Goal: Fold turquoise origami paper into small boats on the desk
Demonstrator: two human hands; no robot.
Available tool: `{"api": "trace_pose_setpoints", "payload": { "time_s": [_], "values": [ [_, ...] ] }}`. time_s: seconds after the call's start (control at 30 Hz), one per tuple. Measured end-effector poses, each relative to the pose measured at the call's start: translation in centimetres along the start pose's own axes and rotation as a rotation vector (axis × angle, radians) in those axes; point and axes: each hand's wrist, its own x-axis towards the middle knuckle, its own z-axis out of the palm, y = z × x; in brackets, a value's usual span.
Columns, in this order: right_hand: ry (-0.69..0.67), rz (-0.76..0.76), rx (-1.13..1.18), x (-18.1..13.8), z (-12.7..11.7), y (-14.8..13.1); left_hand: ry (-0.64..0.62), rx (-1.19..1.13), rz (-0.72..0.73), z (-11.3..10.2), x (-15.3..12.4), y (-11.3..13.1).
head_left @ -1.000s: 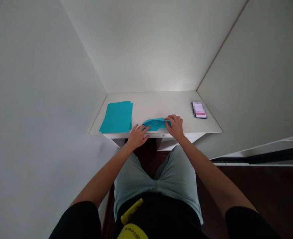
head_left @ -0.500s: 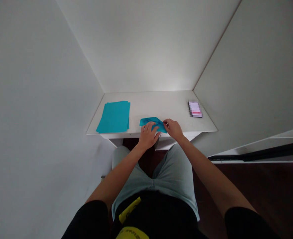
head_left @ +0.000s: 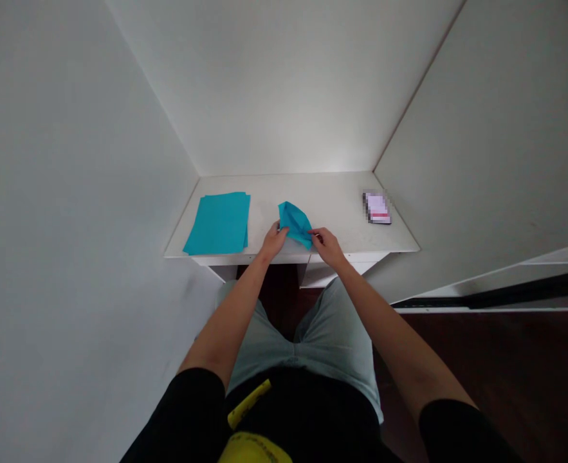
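Observation:
A folded piece of teal paper (head_left: 294,220) stands tilted up off the white desk (head_left: 332,199) near its front edge. My left hand (head_left: 273,240) pinches the paper's lower left corner. My right hand (head_left: 326,245) pinches its lower right corner. Both hands are closed on the paper, one on each side. A flat stack of teal sheets (head_left: 219,222) lies on the desk's left part, a hand's width from my left hand.
A phone (head_left: 377,208) lies at the desk's right side by the wall. White walls close in the desk on the left, back and right. My knees in light shorts sit under the front edge. Dark floor lies to the right.
The folded paper lay flat under my hands; now both hands have lifted it so it stands up off the desk. My left hand moved from the paper's left edge to its corner.

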Motion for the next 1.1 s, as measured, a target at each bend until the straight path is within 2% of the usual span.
{"api": "trace_pose_setpoints", "payload": {
  "time_s": [0.17, 0.43, 0.67, 0.77, 0.93, 1.1],
  "values": [
    [-0.115, 0.033, -0.048, 0.6, -0.6, 0.0, -0.029, 0.031, 0.088, -0.5, 0.0, -0.5],
    [-0.192, 0.036, -0.376, 2.0, -0.4, -2.5, -0.098, 0.136, 0.137, -0.4, 0.0, -1.6],
    [-0.184, 0.093, -0.584, 2.2, 0.3, -3.8, -0.161, 0.086, 0.187, -0.5, 0.3, -2.1],
    [-0.142, 0.077, -0.506, 2.5, 0.8, -3.3, -0.131, 0.08, 0.18, -0.4, 0.2, -1.9],
    [-0.088, -0.043, -0.124, 2.4, 0.6, -2.1, -0.013, 0.088, 0.14, -0.1, 0.0, -1.6],
    [-0.049, 0.097, 0.228, 1.3, 0.6, -1.5, 0.01, 0.072, 0.117, -0.2, 0.1, -1.4]
  ]
}}
